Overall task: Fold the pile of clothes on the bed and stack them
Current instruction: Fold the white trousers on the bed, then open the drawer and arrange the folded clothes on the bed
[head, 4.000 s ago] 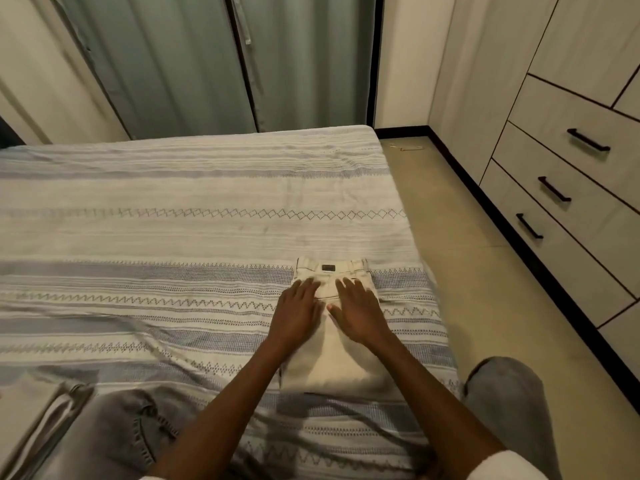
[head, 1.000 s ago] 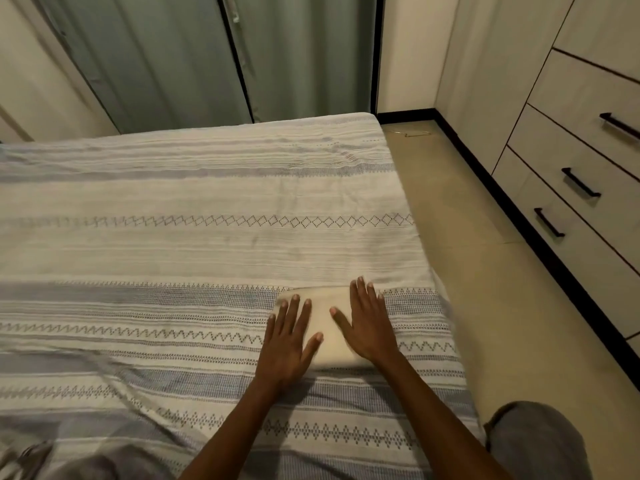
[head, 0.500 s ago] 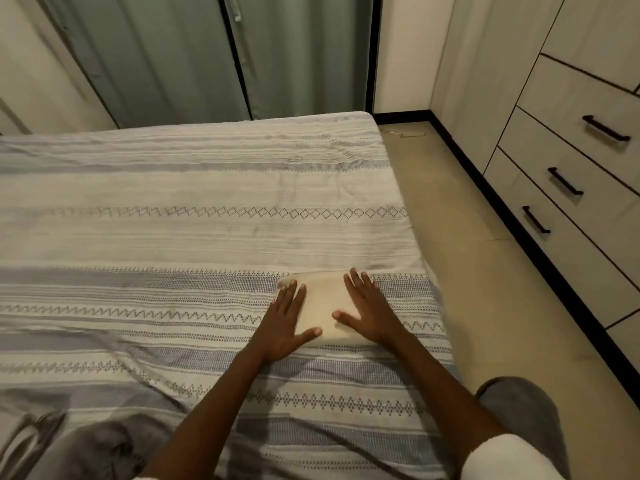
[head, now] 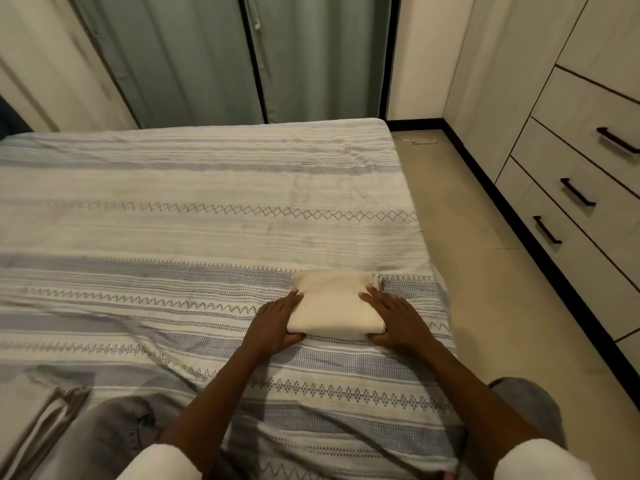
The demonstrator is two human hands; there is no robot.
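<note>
**Both hands clasp a folded cream garment near the bed's right edge**

The bed (head: 207, 209) fills most of the view, covered with a striped grey, blue and white bedspread (head: 173, 306) patterned with rows of diamonds and zigzags. Beyond the grip, past the far edge of the bed, hang grey-green curtains (head: 194, 57). To the right of the grip, across a strip of beige floor (head: 485, 271), stands a pale wooden drawer unit (head: 571, 202) with dark bar handles.

Nearer the person than the grip, on the left, a grey denim garment (head: 104, 431) lies on the bedspread, and just left of it sits a blurred stack of pale folded fabric (head: 27, 410).

The folded cream garment (head: 334, 306) lies flat on the bedspread as a compact rectangle. The left hand (head: 273, 323) holds its left side, fingers along the edge and the thumb curled round the near corner. The right hand (head: 394, 320) holds the right side likewise, fingers lying on top near the edge and the thumb tucked at the near right corner. Both forearms reach in from white sleeves (head: 162, 462).
</note>
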